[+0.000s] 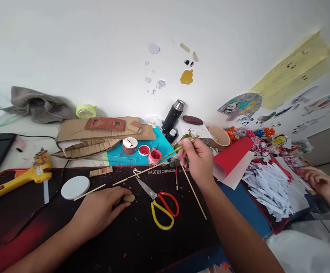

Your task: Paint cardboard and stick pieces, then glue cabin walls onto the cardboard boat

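My right hand (198, 159) grips a thin green-handled paintbrush (179, 148), whose tip points left toward an open pot of red paint (154, 156). My left hand (100, 209) lies flat on the black desk mat (125, 242), its fingertips pressing a small tan cardboard piece (129, 198). Red-and-yellow scissors (160, 204) lie open on the mat between my hands. Thin wooden sticks (138, 174) lie across the mat near them.
A yellow glue gun (17, 178) and a white round lid (75, 187) sit at left. Cardboard pieces (105, 132), a black flask (172, 115) and a paper cup (219, 137) stand behind. Red paper (233, 157) and white paper strips (269, 185) lie at right, by another person's hand (319, 182).
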Tool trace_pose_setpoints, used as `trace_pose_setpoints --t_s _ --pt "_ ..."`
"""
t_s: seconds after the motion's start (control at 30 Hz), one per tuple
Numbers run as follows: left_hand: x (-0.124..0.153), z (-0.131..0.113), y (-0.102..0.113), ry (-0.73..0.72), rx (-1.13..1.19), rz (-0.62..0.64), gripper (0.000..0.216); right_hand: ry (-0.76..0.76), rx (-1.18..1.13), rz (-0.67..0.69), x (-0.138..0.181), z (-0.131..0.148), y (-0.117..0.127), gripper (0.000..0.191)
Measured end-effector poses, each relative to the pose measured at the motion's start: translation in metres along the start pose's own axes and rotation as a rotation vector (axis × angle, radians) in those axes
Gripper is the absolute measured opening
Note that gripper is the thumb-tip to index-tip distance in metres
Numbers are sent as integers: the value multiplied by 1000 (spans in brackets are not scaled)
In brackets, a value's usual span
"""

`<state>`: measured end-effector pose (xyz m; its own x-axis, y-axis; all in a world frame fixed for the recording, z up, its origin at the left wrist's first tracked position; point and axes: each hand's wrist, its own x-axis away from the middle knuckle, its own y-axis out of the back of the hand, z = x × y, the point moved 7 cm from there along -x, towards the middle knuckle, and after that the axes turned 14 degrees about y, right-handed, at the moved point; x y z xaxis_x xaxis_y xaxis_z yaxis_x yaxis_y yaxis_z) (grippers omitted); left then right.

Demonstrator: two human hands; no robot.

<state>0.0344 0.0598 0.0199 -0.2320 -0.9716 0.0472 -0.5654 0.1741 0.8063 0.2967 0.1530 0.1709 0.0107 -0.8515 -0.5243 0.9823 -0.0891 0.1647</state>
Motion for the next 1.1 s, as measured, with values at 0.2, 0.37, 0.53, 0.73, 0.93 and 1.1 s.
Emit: trace_pose_setpoints --t_s 0.2,0.37,0.53,0.73,0.93,1.1 --pt "1 -1 -1 -7 -10 0 23 -285 -209 -190 44 -39 0 59" --pt "2 -1 -2 14 -27 10 21 -434 -312 -270 82 -59 -11 63" --pt "2 -4 1 32 -41 -11 27 -487 -393 -314 98 -68 -15 60" --pt "0 -2 4 108 -13 35 32 -518 -418 -343 111 -77 -11 55" --pt "-1 -4 5 128 -31 30 24 -535 -402 -397 133 -81 -11 54" --pt "-1 -4 4 136 -49 19 24 -542 -443 -482 151 -75 -24 52"
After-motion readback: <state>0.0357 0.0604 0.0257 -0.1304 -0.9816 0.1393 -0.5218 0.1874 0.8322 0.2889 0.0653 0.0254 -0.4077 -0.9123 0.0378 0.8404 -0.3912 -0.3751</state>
